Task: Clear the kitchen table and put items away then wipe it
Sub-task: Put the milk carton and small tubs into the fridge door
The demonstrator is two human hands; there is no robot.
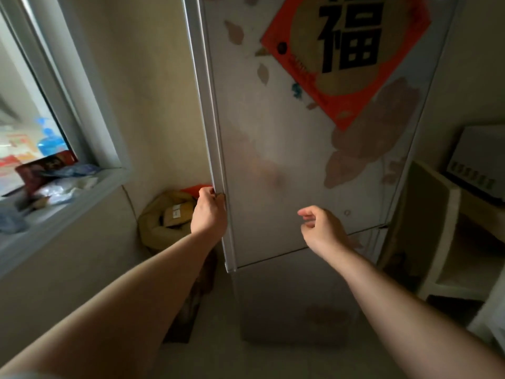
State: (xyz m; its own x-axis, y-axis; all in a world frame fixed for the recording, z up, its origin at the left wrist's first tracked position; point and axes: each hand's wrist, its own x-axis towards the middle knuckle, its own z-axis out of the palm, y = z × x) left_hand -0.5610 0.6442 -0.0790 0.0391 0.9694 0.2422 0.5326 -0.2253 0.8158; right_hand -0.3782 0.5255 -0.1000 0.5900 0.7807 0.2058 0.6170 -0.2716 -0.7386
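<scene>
Grey fridge door (pixel 273 160) fills twelve o'clock; the left hand (pixel 209 212) clasps its edge at nine o'clock — best to swing it steadily from there, I judge. At three o'clock the right hand (pixel 319 228) hangs loosely curled, empty — the kitchen table is out of sight.

Your left hand (pixel 209 212) hides its fingertips behind the fridge door (pixel 273 160) edge; the red poster (pixel 347 58) runs off the top.

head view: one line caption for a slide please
Left hand grips the left edge of the fridge door while the right hand hovers loosely curled before it, holding nothing.
</scene>
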